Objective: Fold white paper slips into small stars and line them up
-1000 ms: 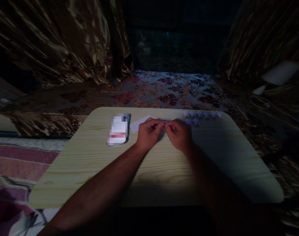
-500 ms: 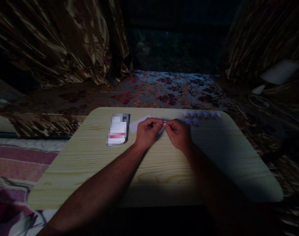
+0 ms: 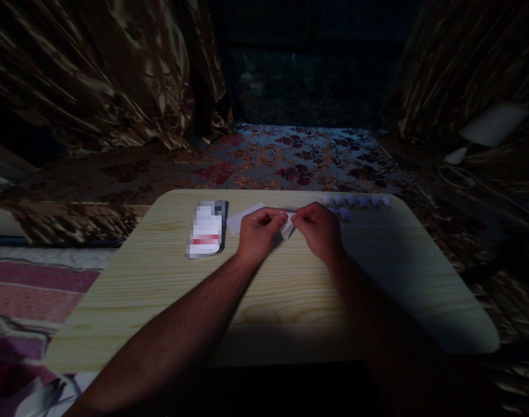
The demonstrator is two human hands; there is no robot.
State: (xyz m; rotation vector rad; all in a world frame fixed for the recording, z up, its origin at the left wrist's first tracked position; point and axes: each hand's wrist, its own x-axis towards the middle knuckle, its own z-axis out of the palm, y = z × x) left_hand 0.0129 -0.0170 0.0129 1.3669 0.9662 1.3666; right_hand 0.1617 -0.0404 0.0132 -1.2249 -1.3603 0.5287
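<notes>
Between my two hands is a small folded strip of white paper (image 3: 287, 227), its lower end hanging down in a point. My left hand (image 3: 261, 230) pinches its left side between thumb and fingers. On the other side, my right hand (image 3: 320, 229) grips it the same way, fingertips close to the left thumb. Behind my left hand lies a pale sheet of paper (image 3: 242, 220), partly covered by that hand. Several small folded white paper pieces (image 3: 362, 201) sit in rows at the far right of the table, beyond my right hand.
A phone (image 3: 207, 229), its surface blurred out, lies left of my hands on the light wooden table (image 3: 168, 313). Behind stands a ledge with a flowered cloth (image 3: 307, 153). A white lamp (image 3: 492, 124) with a cord is at the right, and curtains (image 3: 129, 75) hang on both sides.
The fingertips have shifted on the strip, and more of the folded paper shows below them. My right hand has moved slightly right and turned a little.
</notes>
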